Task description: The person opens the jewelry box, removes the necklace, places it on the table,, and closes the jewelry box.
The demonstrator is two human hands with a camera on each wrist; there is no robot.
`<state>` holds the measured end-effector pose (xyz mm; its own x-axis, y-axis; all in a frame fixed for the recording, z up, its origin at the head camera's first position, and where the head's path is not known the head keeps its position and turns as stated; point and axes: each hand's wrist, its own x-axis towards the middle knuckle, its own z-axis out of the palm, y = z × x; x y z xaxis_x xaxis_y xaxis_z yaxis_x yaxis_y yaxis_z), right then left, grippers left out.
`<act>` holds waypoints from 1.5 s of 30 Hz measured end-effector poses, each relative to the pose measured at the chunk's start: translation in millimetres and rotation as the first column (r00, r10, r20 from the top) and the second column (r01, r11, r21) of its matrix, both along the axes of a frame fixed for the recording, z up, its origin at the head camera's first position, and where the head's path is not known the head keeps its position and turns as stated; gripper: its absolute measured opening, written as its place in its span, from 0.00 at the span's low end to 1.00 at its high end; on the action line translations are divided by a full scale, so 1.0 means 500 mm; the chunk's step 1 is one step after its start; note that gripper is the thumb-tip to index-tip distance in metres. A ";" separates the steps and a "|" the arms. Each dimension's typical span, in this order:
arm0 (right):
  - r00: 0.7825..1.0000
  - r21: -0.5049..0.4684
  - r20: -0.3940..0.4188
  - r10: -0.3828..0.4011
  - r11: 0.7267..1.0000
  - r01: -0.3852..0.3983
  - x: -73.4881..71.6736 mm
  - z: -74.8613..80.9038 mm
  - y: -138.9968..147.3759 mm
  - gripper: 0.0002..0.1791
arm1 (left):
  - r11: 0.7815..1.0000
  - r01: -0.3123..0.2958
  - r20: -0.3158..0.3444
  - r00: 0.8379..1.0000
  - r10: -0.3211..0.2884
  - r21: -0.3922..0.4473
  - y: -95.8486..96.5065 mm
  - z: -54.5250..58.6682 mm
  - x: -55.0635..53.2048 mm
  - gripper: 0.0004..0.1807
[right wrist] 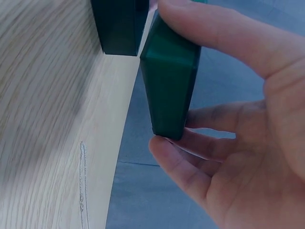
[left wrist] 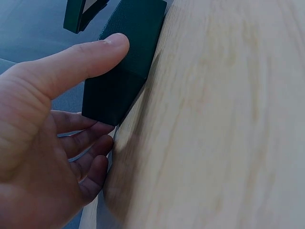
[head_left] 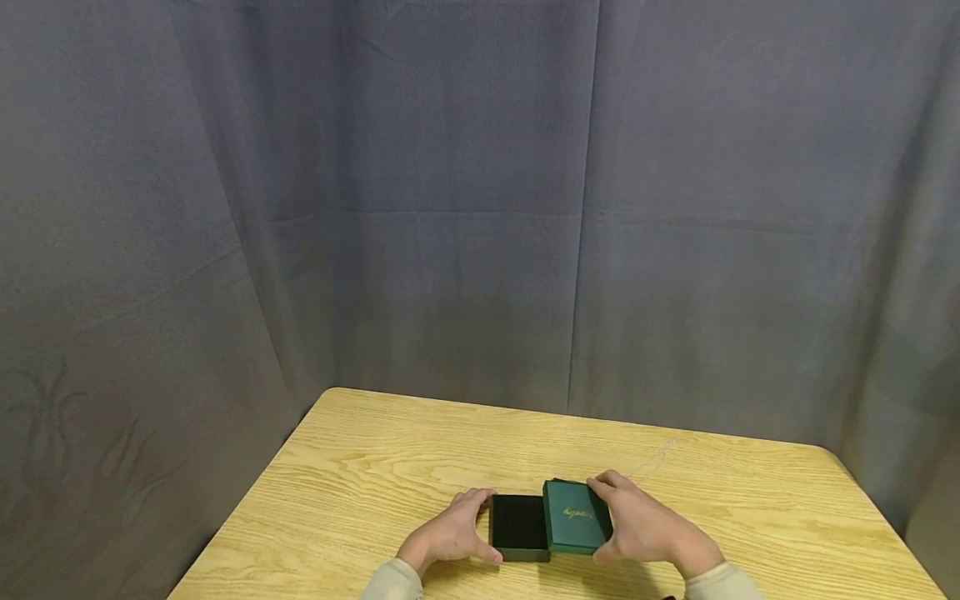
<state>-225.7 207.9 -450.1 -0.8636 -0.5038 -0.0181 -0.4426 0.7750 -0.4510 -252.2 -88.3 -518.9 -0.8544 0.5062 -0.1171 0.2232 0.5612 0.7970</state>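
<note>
A small green box base [head_left: 521, 553] with a black inside sits on the table, its top uncovered. My left hand [head_left: 454, 529] grips the base from its left side, thumb on the near face [left wrist: 128, 52] and fingers round the far corner. In my right hand [head_left: 647, 525] is the green box lid [head_left: 577, 512], marked with gold lettering. The lid is held between thumb and fingers by its edges, as the right wrist view shows, raised off the table [right wrist: 114, 119] just right of the base. A thin silvery chain [head_left: 660, 454] lies behind the right hand.
The light wood table [head_left: 420, 433] has rounded far corners. Grey curtains [head_left: 465, 208] hang behind it and along both sides. In the right wrist view the chain [right wrist: 83, 186] lies stretched out in a narrow loop on the wood.
</note>
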 end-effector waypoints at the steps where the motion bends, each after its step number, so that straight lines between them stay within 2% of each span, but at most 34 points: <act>1: 1.000 0.002 -0.003 0.002 1.000 -0.002 0.000 0.000 -0.001 0.53 | 1.000 0.000 0.002 1.000 0.000 0.000 0.000 -0.001 0.000 0.49; 12: 0.999 0.011 -0.042 0.015 1.000 -0.014 0.001 0.001 -0.014 0.53 | 1.000 0.003 0.005 1.000 -0.003 0.006 0.000 -0.004 0.002 0.49; 19: 1.000 0.010 -0.021 0.022 1.000 -0.022 0.000 0.002 -0.019 0.52 | 1.000 0.007 -0.001 1.000 -0.007 -0.001 -0.001 -0.003 0.001 0.50; 27: 0.998 0.030 -0.043 0.046 0.999 -0.045 -0.005 0.001 -0.025 0.52 | 1.000 0.016 -0.012 1.000 -0.016 -0.001 -0.002 -0.001 -0.001 0.50; 45: 0.997 0.040 -0.054 0.048 0.998 -0.046 -0.004 0.003 -0.042 0.51 | 1.000 0.006 -0.003 1.000 -0.006 -0.006 0.000 0.005 0.001 0.49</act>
